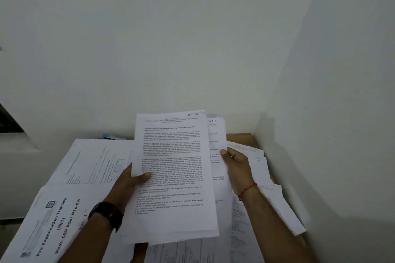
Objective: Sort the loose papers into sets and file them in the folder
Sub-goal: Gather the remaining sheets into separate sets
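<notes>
My left hand (pixel 130 183) grips a set of printed sheets (pixel 173 168) marked "SECTION-1" by its left edge, thumb on the front, holding it up over the table. Behind it my right hand (pixel 237 166) holds another sheet (pixel 215 134) marked "SECTION-5" by its right edge, thumb on the front. Loose papers (pixel 96 160) lie spread on the table to the left, and more lie at the right (pixel 263 168). A booklet titled "Pre Examination Training" (pixel 53 224) lies at the near left. No folder is plainly seen.
The wooden table (pixel 241 137) stands in a corner between white walls, close behind and to the right. A small blue object (pixel 106 135) lies at the back by the wall. A dark opening (pixel 10 121) shows at the far left.
</notes>
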